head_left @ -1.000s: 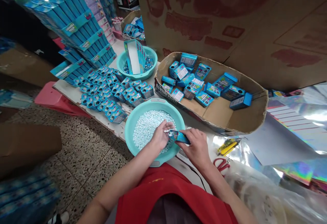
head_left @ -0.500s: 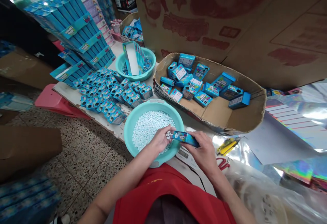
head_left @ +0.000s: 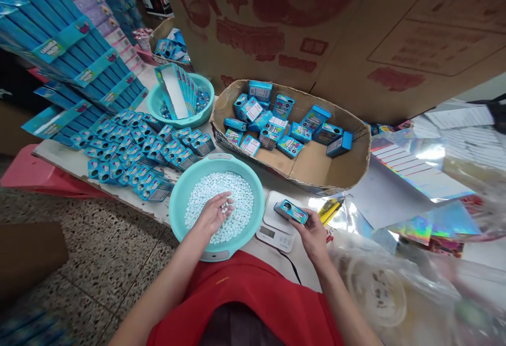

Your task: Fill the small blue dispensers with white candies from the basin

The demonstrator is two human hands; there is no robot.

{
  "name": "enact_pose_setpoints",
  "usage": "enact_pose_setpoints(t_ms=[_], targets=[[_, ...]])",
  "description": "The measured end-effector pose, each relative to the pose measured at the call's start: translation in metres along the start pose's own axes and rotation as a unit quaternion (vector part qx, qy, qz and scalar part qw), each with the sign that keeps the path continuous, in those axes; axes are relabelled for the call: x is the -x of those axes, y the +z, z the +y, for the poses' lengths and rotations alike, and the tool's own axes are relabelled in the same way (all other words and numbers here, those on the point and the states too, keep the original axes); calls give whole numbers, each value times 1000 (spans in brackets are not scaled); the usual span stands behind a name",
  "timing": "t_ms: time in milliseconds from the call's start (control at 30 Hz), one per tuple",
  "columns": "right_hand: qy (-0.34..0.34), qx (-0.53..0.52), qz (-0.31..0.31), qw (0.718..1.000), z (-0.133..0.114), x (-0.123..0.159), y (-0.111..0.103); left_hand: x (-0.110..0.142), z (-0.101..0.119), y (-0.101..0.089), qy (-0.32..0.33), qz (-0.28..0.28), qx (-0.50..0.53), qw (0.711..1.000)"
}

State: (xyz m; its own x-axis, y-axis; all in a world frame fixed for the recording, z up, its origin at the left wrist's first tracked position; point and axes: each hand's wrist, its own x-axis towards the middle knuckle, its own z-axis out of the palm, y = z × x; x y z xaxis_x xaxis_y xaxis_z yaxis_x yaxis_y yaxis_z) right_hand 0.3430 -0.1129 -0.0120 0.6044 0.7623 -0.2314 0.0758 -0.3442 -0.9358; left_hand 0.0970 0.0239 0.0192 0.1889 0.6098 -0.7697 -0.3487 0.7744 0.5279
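Note:
My right hand grips a small blue candy box by one end. The box has a round dark hole at its other end and is held over a white digital scale; whether it touches the scale I cannot tell. Over a turquoise basin is my left hand, its fingers partly curled around a few small white candies. Many more white candies fill the bottom of the basin.
A cut-down cardboard box holds several blue boxes. Rows of filled-looking boxes stand left of the basin, before tall display stacks. Behind them is a second turquoise basin. A yellow cutter lies right of the scale.
My right hand has drawn the box away from my left hand, to over the scale. My left hand has lowered over the candies with fewer in it. The view has shifted right.

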Motion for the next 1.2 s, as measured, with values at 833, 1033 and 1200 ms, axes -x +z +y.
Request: enact_pose_setpoints(t_ms=[833, 1033, 1200], targets=[[73, -7, 172, 982, -2, 6, -11, -1, -13, -24, 31, 22, -53, 998], [24, 2, 108, 994, -6, 8, -5, -2, -16, -26, 37, 43, -100, 993], [-15, 42, 48, 998, -8, 10, 3, -2, -18, -29, 118, 70, -252, 958]])
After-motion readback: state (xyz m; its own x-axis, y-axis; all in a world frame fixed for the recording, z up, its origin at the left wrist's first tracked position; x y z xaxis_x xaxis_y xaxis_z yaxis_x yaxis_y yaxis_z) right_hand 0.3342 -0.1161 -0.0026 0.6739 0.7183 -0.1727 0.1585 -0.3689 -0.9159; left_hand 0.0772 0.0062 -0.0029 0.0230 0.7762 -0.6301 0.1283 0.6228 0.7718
